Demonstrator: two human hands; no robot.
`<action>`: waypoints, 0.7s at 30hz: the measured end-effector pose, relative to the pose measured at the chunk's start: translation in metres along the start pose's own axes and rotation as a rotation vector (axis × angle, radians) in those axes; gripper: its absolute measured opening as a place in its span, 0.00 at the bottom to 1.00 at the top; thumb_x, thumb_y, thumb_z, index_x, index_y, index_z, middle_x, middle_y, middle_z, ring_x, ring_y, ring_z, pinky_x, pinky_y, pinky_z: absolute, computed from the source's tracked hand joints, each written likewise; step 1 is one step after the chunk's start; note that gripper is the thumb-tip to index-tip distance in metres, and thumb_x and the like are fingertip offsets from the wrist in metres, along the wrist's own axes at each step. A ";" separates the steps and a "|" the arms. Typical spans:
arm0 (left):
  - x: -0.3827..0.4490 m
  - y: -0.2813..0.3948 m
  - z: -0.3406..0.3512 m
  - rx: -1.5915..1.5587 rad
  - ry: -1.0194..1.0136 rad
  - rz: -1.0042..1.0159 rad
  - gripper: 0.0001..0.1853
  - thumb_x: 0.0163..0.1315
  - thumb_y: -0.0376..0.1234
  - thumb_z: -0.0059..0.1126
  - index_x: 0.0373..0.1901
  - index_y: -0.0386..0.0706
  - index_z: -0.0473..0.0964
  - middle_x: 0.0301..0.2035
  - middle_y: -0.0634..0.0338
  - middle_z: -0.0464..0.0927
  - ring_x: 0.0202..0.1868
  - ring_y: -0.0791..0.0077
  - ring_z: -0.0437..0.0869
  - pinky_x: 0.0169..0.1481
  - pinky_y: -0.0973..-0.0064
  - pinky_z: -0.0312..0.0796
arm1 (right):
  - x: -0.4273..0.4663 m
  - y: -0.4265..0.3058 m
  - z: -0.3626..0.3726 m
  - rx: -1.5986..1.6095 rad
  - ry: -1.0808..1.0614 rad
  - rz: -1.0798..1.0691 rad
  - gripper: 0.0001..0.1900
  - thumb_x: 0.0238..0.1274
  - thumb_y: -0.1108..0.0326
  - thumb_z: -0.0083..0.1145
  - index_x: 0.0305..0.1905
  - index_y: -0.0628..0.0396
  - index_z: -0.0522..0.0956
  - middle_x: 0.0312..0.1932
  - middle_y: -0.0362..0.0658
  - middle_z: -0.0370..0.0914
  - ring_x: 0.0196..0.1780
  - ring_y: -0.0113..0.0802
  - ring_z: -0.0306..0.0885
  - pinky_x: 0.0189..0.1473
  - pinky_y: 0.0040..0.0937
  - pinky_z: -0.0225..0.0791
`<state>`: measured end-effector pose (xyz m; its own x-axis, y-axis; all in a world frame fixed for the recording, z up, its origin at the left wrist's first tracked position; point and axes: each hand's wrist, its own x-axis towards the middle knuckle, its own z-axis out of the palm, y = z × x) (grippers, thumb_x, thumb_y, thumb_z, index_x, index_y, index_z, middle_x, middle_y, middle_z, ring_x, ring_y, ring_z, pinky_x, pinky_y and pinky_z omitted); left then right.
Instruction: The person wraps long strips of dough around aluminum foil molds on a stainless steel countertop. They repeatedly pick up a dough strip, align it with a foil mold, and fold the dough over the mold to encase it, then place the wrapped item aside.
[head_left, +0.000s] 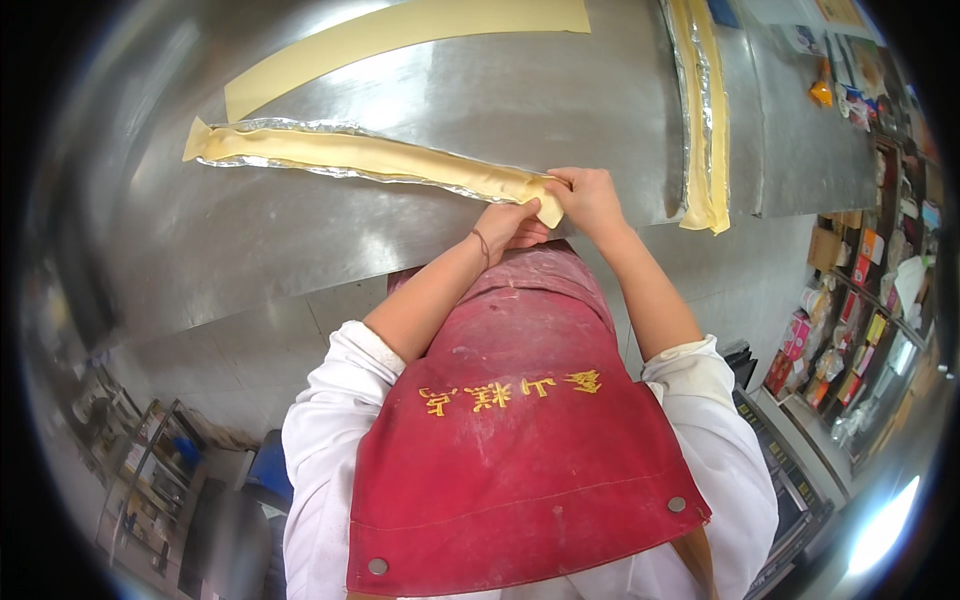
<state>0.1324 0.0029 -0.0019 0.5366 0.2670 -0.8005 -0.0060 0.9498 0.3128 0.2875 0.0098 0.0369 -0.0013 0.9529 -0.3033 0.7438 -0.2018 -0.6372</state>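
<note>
A long strip of yellow dough (360, 155) lines a narrow foil-edged trough that lies slantwise on the stainless steel table (300, 240). Its near end reaches the table's front edge, where both hands are on it. My left hand (510, 223) grips the end from the left side, thumb on top, with its other fingers partly hidden beneath. From the right, my right hand (589, 196) pinches the dough's upper corner between thumb and fingers. A dough flap hangs between the two hands. At the far end, another flap sticks out past the foil.
A flat dough strip (420, 37) curves across the back of the table. On the right, foil-edged troughs with dough (705, 112) lie side by side, their ends over the front edge. An orange item (821, 90) and packages lie at the far right, near shelves with boxes (862, 300).
</note>
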 end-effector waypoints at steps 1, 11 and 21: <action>0.001 0.001 0.002 -0.025 -0.007 -0.019 0.21 0.59 0.46 0.50 0.38 0.35 0.72 0.32 0.52 0.78 0.34 0.68 0.80 0.38 0.77 0.72 | 0.000 -0.001 0.001 -0.022 0.022 -0.031 0.09 0.49 0.64 0.55 0.29 0.59 0.79 0.24 0.51 0.77 0.26 0.46 0.75 0.30 0.37 0.68; 0.004 -0.001 0.010 -0.062 -0.038 -0.057 0.21 0.66 0.43 0.33 0.47 0.34 0.65 0.34 0.46 0.78 0.35 0.63 0.81 0.37 0.75 0.72 | 0.003 0.001 0.009 -0.079 0.029 -0.004 0.13 0.45 0.59 0.60 0.30 0.59 0.78 0.25 0.53 0.76 0.30 0.47 0.76 0.34 0.37 0.70; 0.001 -0.001 0.010 0.016 0.009 -0.044 0.26 0.66 0.47 0.30 0.45 0.32 0.66 0.33 0.46 0.78 0.34 0.64 0.81 0.34 0.77 0.72 | 0.005 -0.004 0.013 -0.150 -0.045 0.070 0.17 0.43 0.56 0.60 0.36 0.56 0.78 0.32 0.48 0.77 0.37 0.44 0.76 0.38 0.35 0.69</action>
<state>0.1415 0.0000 0.0023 0.5289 0.2267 -0.8179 0.0310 0.9579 0.2856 0.2763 0.0127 0.0287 0.0267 0.9259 -0.3769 0.8348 -0.2281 -0.5011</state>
